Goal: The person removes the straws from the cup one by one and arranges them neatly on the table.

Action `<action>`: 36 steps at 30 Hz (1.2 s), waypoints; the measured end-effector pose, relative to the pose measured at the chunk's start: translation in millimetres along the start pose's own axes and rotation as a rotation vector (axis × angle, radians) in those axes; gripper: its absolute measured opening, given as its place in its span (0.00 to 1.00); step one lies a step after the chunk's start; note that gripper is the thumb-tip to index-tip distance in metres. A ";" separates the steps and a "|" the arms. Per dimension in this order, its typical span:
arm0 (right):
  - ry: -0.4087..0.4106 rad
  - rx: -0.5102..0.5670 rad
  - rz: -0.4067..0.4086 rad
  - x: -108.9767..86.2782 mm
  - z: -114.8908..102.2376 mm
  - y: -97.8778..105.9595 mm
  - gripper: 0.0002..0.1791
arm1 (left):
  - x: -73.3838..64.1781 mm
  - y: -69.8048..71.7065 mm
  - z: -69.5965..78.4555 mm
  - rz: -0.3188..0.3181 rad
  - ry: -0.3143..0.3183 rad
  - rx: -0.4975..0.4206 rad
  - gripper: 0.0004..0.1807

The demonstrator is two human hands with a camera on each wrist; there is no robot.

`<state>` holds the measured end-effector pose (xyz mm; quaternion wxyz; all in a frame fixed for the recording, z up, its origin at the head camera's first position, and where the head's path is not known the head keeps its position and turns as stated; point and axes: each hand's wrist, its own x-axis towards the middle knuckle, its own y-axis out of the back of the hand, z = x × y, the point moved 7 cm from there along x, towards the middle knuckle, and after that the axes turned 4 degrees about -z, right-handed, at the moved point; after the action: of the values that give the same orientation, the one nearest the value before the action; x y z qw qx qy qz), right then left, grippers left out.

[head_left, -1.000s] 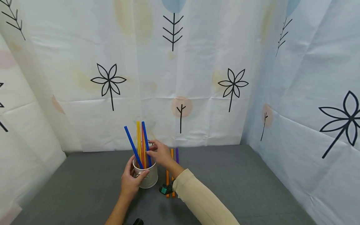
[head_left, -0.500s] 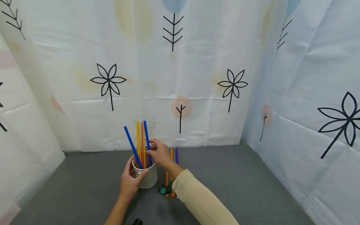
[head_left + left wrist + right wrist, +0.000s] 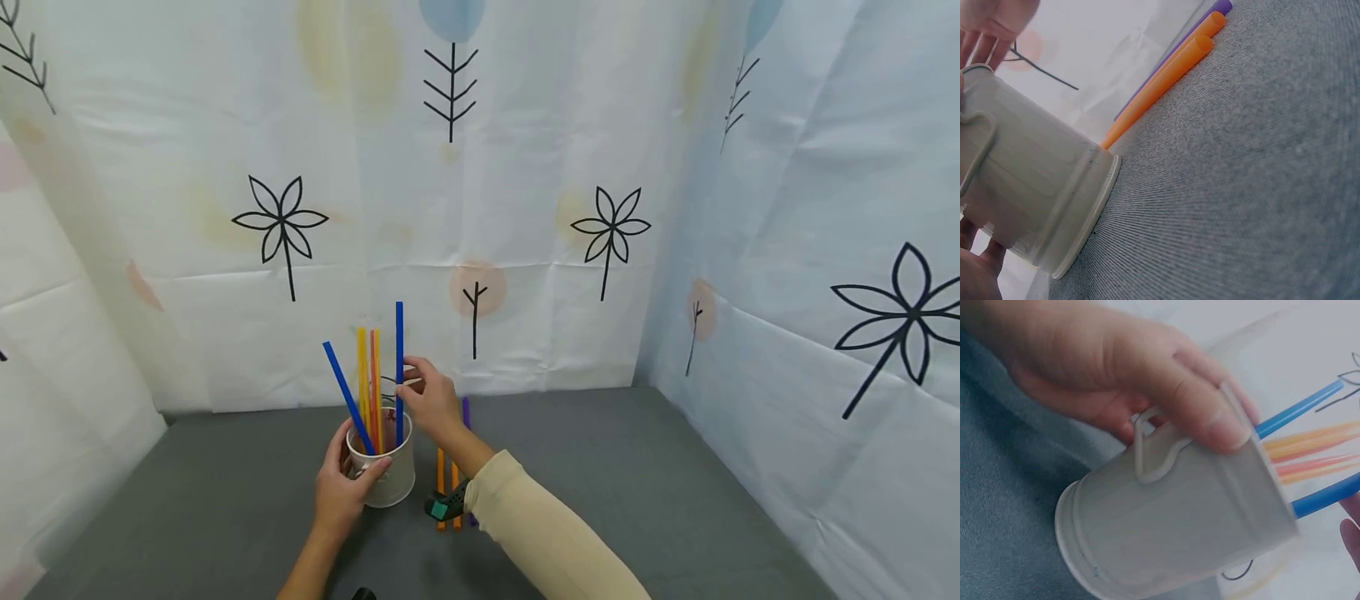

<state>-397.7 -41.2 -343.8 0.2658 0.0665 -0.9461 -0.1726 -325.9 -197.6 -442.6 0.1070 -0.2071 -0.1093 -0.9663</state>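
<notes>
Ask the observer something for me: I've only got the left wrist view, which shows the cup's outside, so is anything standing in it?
Observer: Yes. From the head view, I see yellow sticks, a reddish stick and two blue ones standing in the cup.
Operator: Is either blue one being held?
Observer: Yes, the right hand's grip is on the right blue stick, pinching it between thumb and fingers.
Operator: And the other one, is it upright?
Observer: No, the left blue stick leans, its top tipped out to the left.
</notes>
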 end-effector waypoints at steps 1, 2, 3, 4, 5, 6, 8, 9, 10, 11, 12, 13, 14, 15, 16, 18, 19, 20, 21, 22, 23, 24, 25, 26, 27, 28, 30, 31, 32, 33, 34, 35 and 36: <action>0.006 0.014 0.011 0.5 -2.4 2.1 0.23 | 0.2 0.5 0.6 0.003 -0.004 0.003 0.44; 0.011 0.027 0.023 0.8 -4.7 4.6 0.23 | 0.4 1.0 0.8 0.007 -0.008 0.006 0.44; 0.013 0.046 0.036 1.1 -6.6 7.2 0.23 | 0.5 1.3 0.6 0.010 -0.009 0.011 0.44; 0.015 0.064 0.051 1.6 -8.4 10.2 0.23 | 0.6 1.5 0.8 0.011 -0.010 0.018 0.44; 0.019 0.084 0.067 2.0 -10.0 13.5 0.23 | 0.7 1.7 0.8 0.014 -0.012 0.020 0.44; 0.024 0.111 0.085 2.7 -11.6 17.0 0.23 | 0.8 2.0 0.7 0.018 -0.013 0.022 0.44; 0.042 0.149 0.116 3.6 -13.6 24.2 0.22 | 0.3 1.9 -0.8 0.024 -0.008 0.021 0.44; 0.057 0.167 0.130 4.6 -14.6 27.8 0.22 | 0.3 2.0 -1.0 0.028 -0.007 0.019 0.45; 0.070 0.187 0.140 5.3 -16.3 31.7 0.23 | 0.4 1.9 -0.4 0.031 -0.008 0.014 0.45; 0.086 0.210 0.148 4.1 -22.9 36.7 0.23 | 0.7 2.0 -0.1 0.033 -0.009 0.010 0.45; 0.095 0.225 0.155 2.8 -29.4 41.7 0.22 | 0.9 2.0 0.4 0.034 -0.010 0.009 0.44; 0.102 0.236 0.157 1.6 -35.6 46.6 0.22 | 1.1 2.0 0.9 0.035 -0.012 0.008 0.44; 0.107 0.254 0.160 0.0 -41.8 51.5 0.22 | 1.2 2.2 1.4 0.036 -0.015 0.006 0.44; 0.106 0.271 0.166 -1.6 -47.7 56.3 0.22 | 1.1 2.3 1.8 0.036 -0.017 0.004 0.44; 0.103 0.289 0.170 -3.2 -53.4 61.0 0.22 | 1.0 2.3 2.1 0.035 -0.017 0.003 0.45; 0.107 0.311 0.184 -4.3 -59.5 69.2 0.21 | 0.6 2.4 2.0 0.034 -0.016 0.008 0.45; 0.109 0.324 0.191 -3.9 -59.6 72.5 0.21 | 0.6 2.2 1.9 0.033 -0.015 0.010 0.45; 0.111 0.337 0.200 -3.5 -59.8 76.1 0.21 | 0.4 2.2 2.0 0.032 -0.014 0.009 0.45; 0.113 0.345 0.207 -2.9 -59.8 79.5 0.21 | 0.3 2.1 2.0 0.032 -0.013 0.007 0.45; 0.117 0.348 0.214 -2.5 -60.1 83.1 0.21 | 0.3 2.0 2.2 0.031 -0.013 0.007 0.45; 0.118 0.351 0.222 -2.1 -60.1 86.8 0.21 | 0.1 2.1 2.2 0.032 -0.013 0.007 0.45; 0.117 0.352 0.230 -2.0 -59.9 90.3 0.21 | 0.0 2.2 2.3 0.032 -0.014 0.006 0.45; 0.117 0.346 0.238 -1.9 -59.8 93.9 0.21 | -0.1 2.3 2.3 0.031 -0.014 0.005 0.45; 0.117 0.330 0.249 -2.0 -59.6 97.7 0.21 | -0.2 2.4 2.3 0.032 -0.014 0.003 0.45; 0.116 0.310 0.258 -2.3 -58.9 101.1 0.21 | -0.3 2.6 2.0 0.031 -0.013 0.004 0.45; 0.112 0.291 0.264 -2.9 -58.2 104.3 0.20 | -0.4 2.7 1.8 0.031 -0.012 0.004 0.45; 0.101 0.259 0.273 -4.5 -54.7 109.9 0.20 | -0.5 2.9 1.1 0.031 -0.010 0.002 0.45; 0.096 0.244 0.274 -5.6 -52.2 112.5 0.20 | -0.5 3.0 0.6 0.030 -0.008 0.001 0.45; 0.089 0.239 0.273 -6.8 -49.1 114.8 0.20 | -0.4 3.0 0.4 0.029 -0.007 0.000 0.45; 0.080 0.242 0.273 -8.3 -45.2 116.9 0.20 | -0.3 3.0 -0.3 0.027 -0.006 0.000 0.45; 0.070 0.250 0.272 -10.3 -41.1 119.0 0.20 | -0.2 2.9 -0.4 0.025 -0.007 -0.001 0.44; 0.060 0.256 0.273 -12.4 -36.5 121.0 0.20 | -0.1 2.7 -0.6 0.022 -0.007 0.001 0.44; 0.047 0.260 0.272 -14.8 -31.9 122.7 0.21 | 0.1 2.7 -0.8 0.019 -0.007 0.001 0.44</action>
<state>-372.6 67.0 -281.0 0.2978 -0.0244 -0.9543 -0.0099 -325.6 -200.4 -442.9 0.1160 -0.2113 -0.1080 -0.9645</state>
